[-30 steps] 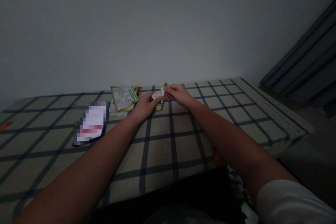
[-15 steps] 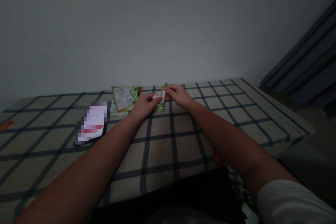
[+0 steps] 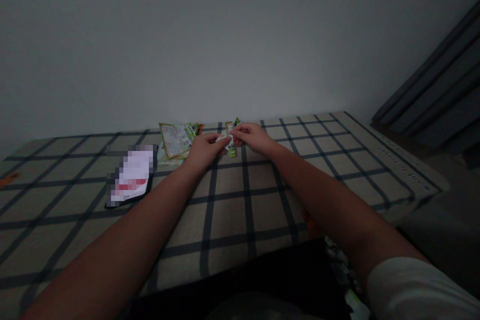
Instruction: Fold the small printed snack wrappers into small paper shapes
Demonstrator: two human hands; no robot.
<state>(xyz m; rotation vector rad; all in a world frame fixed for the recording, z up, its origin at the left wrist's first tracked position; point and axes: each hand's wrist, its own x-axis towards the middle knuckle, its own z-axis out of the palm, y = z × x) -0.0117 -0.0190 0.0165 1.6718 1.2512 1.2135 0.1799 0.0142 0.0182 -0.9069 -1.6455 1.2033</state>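
Both of my hands meet over the checked cloth, around a small green-and-white packet (image 3: pixel 233 152). My left hand (image 3: pixel 203 150) is closed, thumb and fingers pinching the packet's whitish part from the left. From the right, my right hand (image 3: pixel 254 136) pinches it near its upper part, fingertips close to the left thumb. Fingers cover much of the packet, so I cannot tell whether it is torn or folded. Just left of my left hand lie flat green-and-white printed packets (image 3: pixel 174 142), overlapping one another.
A phone-like slab with a blurred-out bright face (image 3: pixel 133 175) lies at left on the checked tablecloth (image 3: pixel 228 215). An orange object (image 3: pixel 9 179) sits at the far left edge. Another orange thing (image 3: pixel 311 224) shows under my right forearm. Behind are a wall (image 3: pixel 240 50) and a dark curtain (image 3: pixel 438 75).
My right hand has shifted slightly left, closer to my left hand. The packet has turned between the fingers, and its upper end now shows two separate green parts.
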